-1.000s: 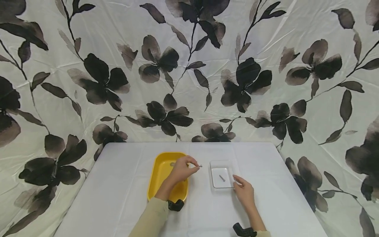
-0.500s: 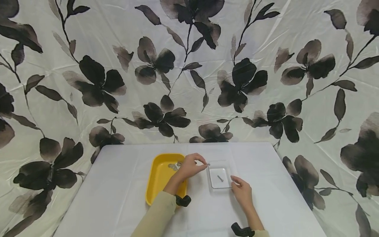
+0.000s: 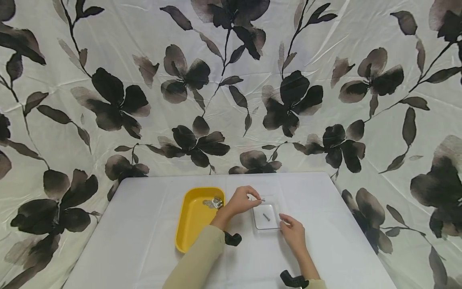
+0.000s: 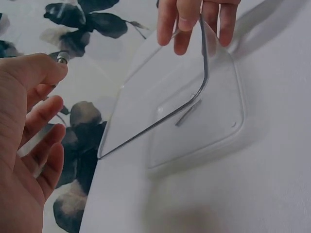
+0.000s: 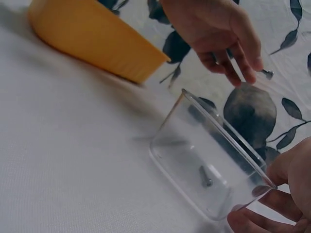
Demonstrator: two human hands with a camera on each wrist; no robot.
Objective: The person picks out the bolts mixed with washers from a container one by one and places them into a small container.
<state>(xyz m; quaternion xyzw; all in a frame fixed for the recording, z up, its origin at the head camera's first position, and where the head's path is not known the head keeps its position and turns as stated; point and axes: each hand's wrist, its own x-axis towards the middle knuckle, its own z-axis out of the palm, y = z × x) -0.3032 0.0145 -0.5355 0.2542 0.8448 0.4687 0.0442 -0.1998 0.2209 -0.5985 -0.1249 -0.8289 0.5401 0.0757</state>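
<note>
Two containers sit mid-surface: a yellow tray (image 3: 195,224) with metal bits, then a clear plastic box (image 3: 266,216) holding one screw (image 3: 266,217). Left hand (image 3: 241,200) pinches another small, stiff, slippery screw (image 3: 262,199) by its shank above the box's far-left corner; right hand (image 3: 293,233) fingers pinch its near-right rim.

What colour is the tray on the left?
Yellow; the tray shows best in the head view.
</note>
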